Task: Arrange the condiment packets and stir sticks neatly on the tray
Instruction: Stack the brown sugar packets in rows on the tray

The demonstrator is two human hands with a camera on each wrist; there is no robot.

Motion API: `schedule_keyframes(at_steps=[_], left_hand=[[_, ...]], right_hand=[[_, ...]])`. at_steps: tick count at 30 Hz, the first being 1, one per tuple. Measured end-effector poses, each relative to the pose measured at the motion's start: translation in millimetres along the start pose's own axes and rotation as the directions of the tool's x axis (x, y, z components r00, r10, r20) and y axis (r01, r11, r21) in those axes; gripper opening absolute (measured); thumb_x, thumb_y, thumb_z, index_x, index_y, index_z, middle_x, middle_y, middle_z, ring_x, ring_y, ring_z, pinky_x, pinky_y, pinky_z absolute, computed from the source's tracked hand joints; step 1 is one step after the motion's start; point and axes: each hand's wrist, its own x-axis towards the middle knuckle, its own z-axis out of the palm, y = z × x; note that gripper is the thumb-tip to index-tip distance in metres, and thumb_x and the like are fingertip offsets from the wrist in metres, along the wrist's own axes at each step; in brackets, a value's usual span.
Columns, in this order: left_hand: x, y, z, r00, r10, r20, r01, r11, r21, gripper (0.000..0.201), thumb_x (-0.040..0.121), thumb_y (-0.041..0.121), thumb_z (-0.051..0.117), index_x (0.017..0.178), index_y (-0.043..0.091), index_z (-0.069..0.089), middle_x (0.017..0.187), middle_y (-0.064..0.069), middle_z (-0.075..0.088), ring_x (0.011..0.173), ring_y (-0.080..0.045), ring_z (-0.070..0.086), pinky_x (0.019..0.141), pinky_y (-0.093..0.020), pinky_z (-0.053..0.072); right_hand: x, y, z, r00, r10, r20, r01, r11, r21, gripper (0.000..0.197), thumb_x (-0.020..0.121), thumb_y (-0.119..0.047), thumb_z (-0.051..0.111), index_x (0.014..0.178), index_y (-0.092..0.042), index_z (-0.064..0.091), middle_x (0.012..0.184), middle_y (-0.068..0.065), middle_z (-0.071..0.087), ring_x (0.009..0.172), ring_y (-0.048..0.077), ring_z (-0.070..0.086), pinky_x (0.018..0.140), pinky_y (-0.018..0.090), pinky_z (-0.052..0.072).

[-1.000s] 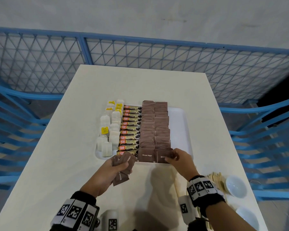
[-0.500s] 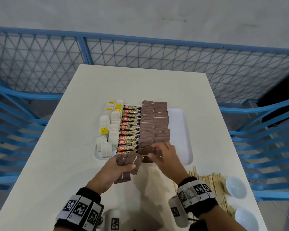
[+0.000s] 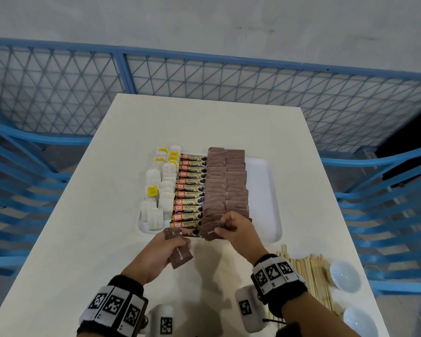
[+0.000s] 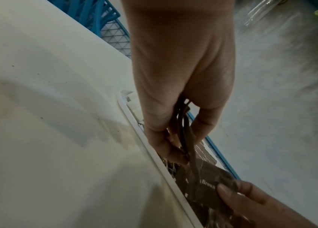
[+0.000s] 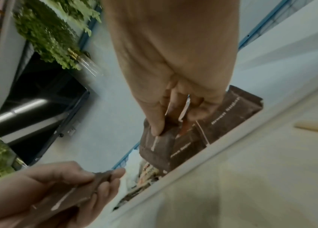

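Note:
A white tray [image 3: 265,190] holds white tea bags [image 3: 164,190], a column of coffee granule sticks [image 3: 190,190] and two columns of brown sugar packets [image 3: 225,181]. My left hand [image 3: 170,244] grips a small stack of brown sugar packets [image 3: 180,256] at the tray's near edge. My right hand [image 3: 231,227] pinches one brown sugar packet [image 3: 210,233] just above the tray's near rim, beside the left hand. In the right wrist view the pinched packet [image 5: 157,148] hangs over the packets lying in the tray. A pile of wooden stir sticks [image 3: 311,276] lies on the table at the near right.
Two small white bowls [image 3: 344,276] sit right of the stir sticks near the table's right edge. Blue mesh railing [image 3: 204,76] and blue chairs surround the white table [image 3: 71,239]. The tray's right strip is bare.
My right hand moved left from the tray's near right packets to my left hand and took one brown packet from its stack. The left hand shifted slightly toward the tray.

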Motion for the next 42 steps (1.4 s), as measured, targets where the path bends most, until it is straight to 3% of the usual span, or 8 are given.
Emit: schedule_keyframes(at_steps=[7, 17, 24, 28, 32, 35, 39, 42], left_hand=[[-2.6, -1.5, -5.4, 1.0, -0.006, 0.0, 0.006, 1.0, 0.027, 0.032, 0.089, -0.011, 0.043, 0.107, 0.012, 0.059, 0.096, -0.011, 0.063, 0.085, -0.021, 0.06, 0.071, -0.028, 0.048], [-8.4, 0.9, -5.3, 0.991, 0.133, 0.021, -0.134, 0.99, 0.042, 0.031, 0.081, -0.01, 0.062, 0.107, 0.006, 0.062, 0.099, -0.012, 0.07, 0.089, -0.022, 0.067, 0.067, -0.024, 0.056], [-7.8, 5.4, 2.1, 0.977, 0.211, 0.025, -0.212, 0.97, 0.117, 0.03, 0.079, -0.004, 0.067, 0.106, 0.009, 0.063, 0.095, -0.009, 0.072, 0.086, -0.018, 0.069, 0.072, -0.029, 0.057], [-7.8, 6.2, 9.0, 0.977, 0.203, 0.061, -0.21, 0.968, 0.139, 0.019, 0.088, 0.007, 0.061, 0.106, 0.011, 0.063, 0.097, -0.008, 0.072, 0.089, -0.023, 0.067, 0.083, -0.039, 0.054], [-5.7, 5.8, 13.9, 0.985, 0.157, 0.077, -0.167, 0.974, 0.156, 0.017, 0.096, 0.011, 0.049, 0.108, 0.009, 0.061, 0.095, -0.011, 0.07, 0.083, -0.021, 0.065, 0.082, -0.034, 0.053], [-3.5, 7.2, 14.7, 0.987, 0.157, 0.037, -0.162, 0.961, 0.224, 0.021, 0.094, 0.0, 0.044, 0.102, 0.009, 0.061, 0.082, -0.007, 0.064, 0.075, -0.016, 0.061, 0.08, -0.031, 0.051], [2.1, 7.9, 15.7, 0.966, 0.251, 0.054, -0.244, 0.829, 0.504, 0.015, 0.09, 0.006, 0.055, 0.095, 0.017, 0.063, 0.087, -0.006, 0.066, 0.079, -0.017, 0.059, 0.077, -0.031, 0.049], [9.9, 9.4, 22.8, 0.937, 0.334, 0.098, -0.307, 0.661, 0.685, 0.018, 0.084, 0.012, 0.066, 0.096, 0.025, 0.063, 0.086, 0.007, 0.065, 0.078, -0.011, 0.058, 0.064, -0.015, 0.04]], right_hand=[[7.2, 6.6, 8.4, 0.994, -0.056, -0.091, 0.043, 0.988, -0.146, 0.023, 0.079, -0.009, 0.071, 0.08, -0.019, 0.05, 0.077, 0.0, 0.06, 0.071, 0.012, 0.053, 0.065, 0.009, 0.043], [8.2, 12.4, 12.7, 0.951, -0.249, -0.181, 0.112, 0.828, -0.549, 0.049, 0.074, -0.028, 0.074, 0.115, -0.012, 0.052, 0.11, 0.006, 0.053, 0.103, 0.023, 0.045, 0.091, 0.031, 0.039], [-9.9, -20.3, 14.3, 0.97, -0.17, 0.175, 0.183, 0.981, -0.058, 0.041, 0.083, -0.028, 0.068, 0.119, -0.021, 0.051, 0.092, -0.005, 0.059, 0.077, 0.002, 0.053, 0.068, 0.01, 0.041], [-13.6, -16.9, 14.3, 0.951, -0.158, 0.264, 0.175, 0.984, -0.04, 0.053, 0.08, -0.014, 0.072, 0.126, -0.022, 0.046, 0.084, -0.003, 0.056, 0.071, 0.008, 0.054, 0.065, 0.015, 0.044], [-19.0, -13.7, 6.4, 0.943, -0.097, 0.318, 0.116, 0.992, -0.043, 0.029, 0.086, -0.008, 0.063, 0.111, -0.02, 0.053, 0.088, -0.001, 0.059, 0.062, 0.007, 0.059, 0.057, 0.018, 0.05], [-22.5, -6.0, -7.7, 0.944, -0.009, 0.329, 0.03, 0.998, -0.058, 0.013, 0.089, -0.004, 0.056, 0.098, -0.014, 0.055, 0.091, 0.005, 0.063, 0.069, 0.011, 0.064, 0.07, 0.025, 0.057], [-20.6, 8.2, -32.8, 0.991, 0.022, 0.134, -0.008, 0.995, -0.099, 0.02, 0.086, -0.007, 0.061, 0.085, -0.024, 0.052, 0.086, -0.001, 0.065, 0.074, 0.01, 0.062, 0.074, 0.022, 0.054], [-15.8, 15.5, -47.3, 1.0, -0.003, -0.011, 0.0, 0.98, -0.197, 0.018, 0.083, -0.011, 0.066, 0.086, -0.022, 0.052, 0.086, -0.004, 0.062, 0.078, 0.011, 0.056, 0.069, 0.011, 0.043]])
